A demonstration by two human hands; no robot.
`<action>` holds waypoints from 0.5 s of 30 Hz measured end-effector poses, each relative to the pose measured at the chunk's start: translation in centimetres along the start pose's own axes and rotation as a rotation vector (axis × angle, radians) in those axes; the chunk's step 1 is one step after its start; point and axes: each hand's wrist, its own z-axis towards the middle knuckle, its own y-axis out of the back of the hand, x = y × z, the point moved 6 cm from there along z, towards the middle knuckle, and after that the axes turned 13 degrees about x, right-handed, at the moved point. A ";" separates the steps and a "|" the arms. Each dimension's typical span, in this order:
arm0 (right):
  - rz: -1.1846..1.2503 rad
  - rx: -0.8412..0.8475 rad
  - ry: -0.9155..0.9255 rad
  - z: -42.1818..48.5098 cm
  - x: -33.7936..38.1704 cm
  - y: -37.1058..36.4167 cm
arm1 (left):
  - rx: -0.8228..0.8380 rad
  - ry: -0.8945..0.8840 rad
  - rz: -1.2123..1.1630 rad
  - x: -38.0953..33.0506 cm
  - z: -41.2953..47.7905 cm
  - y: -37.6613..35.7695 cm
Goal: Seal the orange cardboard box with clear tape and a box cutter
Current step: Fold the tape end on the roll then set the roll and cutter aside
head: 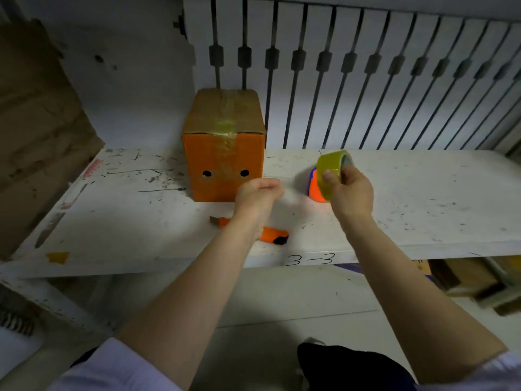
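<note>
The orange cardboard box (224, 153) stands upright on the white shelf (423, 204), flaps closed, with a strip of clear tape down the middle of its top and front. My right hand (348, 190) holds the yellowish roll of clear tape (329, 172) above the shelf, right of the box. My left hand (258, 193) hovers just in front of the box's lower right corner, fingers curled, blurred, with nothing visibly in it. The orange box cutter (272, 235) lies on the shelf under my left forearm, partly hidden.
An orange and blue object (314, 187) sits on the shelf behind the tape roll. A grille of dark bars (366, 80) backs the shelf. Brown cardboard (36, 131) leans at the left. Boxes (465, 277) lie below at the right.
</note>
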 end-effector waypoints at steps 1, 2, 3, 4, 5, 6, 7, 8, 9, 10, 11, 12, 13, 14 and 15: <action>-0.099 -0.034 -0.020 0.6 -0.7 1.0 | -0.023 0.007 0.018 0.3 0.6 0.0; -0.197 -0.053 -0.041 1.1 -1.3 1.9 | -0.042 0.012 0.049 0.5 1.3 -0.1; -0.282 -0.062 -0.071 1.6 -2.1 2.6 | -0.053 0.013 0.088 0.8 2.0 -0.3; -0.345 -0.069 -0.106 2.1 -2.8 3.2 | -0.056 0.013 0.131 1.2 2.8 -0.5; -0.395 -0.081 -0.141 2.7 -3.8 3.6 | -0.053 0.012 0.180 1.6 3.6 -0.8; -0.440 -0.091 -0.180 3.4 -5.0 3.9 | -0.043 0.010 0.235 1.9 4.4 -1.2; -0.488 -0.095 -0.220 4.1 -6.2 4.0 | -0.035 0.011 0.294 2.3 5.1 -1.6; -0.530 -0.089 -0.258 4.9 -7.4 3.9 | -0.032 0.015 0.348 2.6 5.8 -1.9; -0.558 -0.069 -0.285 5.6 -8.6 3.8 | -0.032 0.018 0.392 2.9 6.5 -2.2; -0.545 -0.038 -0.304 6.4 -9.8 3.5 | -0.032 0.020 0.424 3.1 7.1 -2.4; -0.517 -0.001 -0.312 7.3 -10.8 3.1 | -0.032 0.018 0.449 3.3 7.6 -2.5; -0.507 0.032 -0.303 8.0 -11.7 2.5 | -0.032 0.015 0.473 3.4 8.1 -2.7; -0.563 0.060 -0.283 8.8 -12.3 2.0 | -0.030 0.009 0.497 3.5 8.5 -2.8; -0.643 0.073 -0.271 9.4 -12.7 1.5 | -0.027 0.002 0.519 3.6 8.9 -3.0; -0.716 0.073 -0.268 10.0 -13.0 1.2 | -0.024 -0.006 0.537 3.7 9.2 -3.1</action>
